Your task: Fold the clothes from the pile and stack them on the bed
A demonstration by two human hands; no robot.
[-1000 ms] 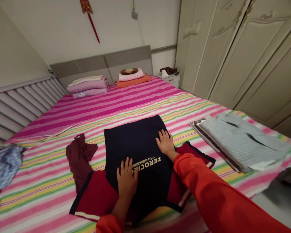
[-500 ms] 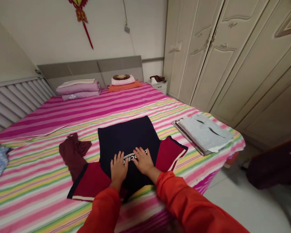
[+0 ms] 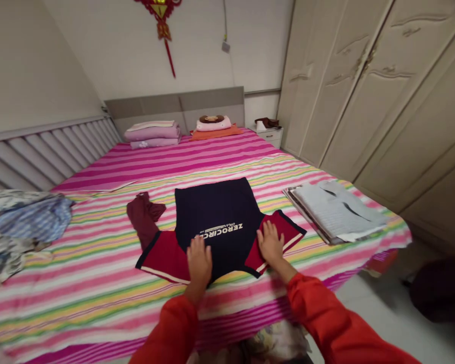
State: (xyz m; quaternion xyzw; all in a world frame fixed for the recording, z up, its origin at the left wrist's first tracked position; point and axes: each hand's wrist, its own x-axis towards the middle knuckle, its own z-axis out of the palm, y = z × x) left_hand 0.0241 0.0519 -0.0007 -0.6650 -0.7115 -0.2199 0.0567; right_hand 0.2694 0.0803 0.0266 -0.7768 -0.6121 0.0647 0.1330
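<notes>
A navy T-shirt (image 3: 216, 202) with red sleeves and white lettering lies spread flat on the bed, its neck end towards me. My left hand (image 3: 199, 260) rests on it near the collar and the left red sleeve, fingers stretched out. On the right red sleeve, close to the shoulder, lies my right hand (image 3: 271, 243) with its fingers spread. Neither hand grips the fabric. A crumpled maroon garment (image 3: 143, 217) lies partly under the left sleeve.
Folded clothes (image 3: 337, 210) are stacked on the bed's right side. A loose heap of clothes (image 3: 41, 217) lies at the left. Folded purple bedding (image 3: 153, 134) and a pink pillow (image 3: 213, 125) sit by the headboard (image 3: 212, 98). A wardrobe (image 3: 349, 91) stands at the right.
My right hand has moved right, from the chest lettering to the red sleeve. My left hand has shifted towards the collar, uncovering the lettering. The view has turned left.
</notes>
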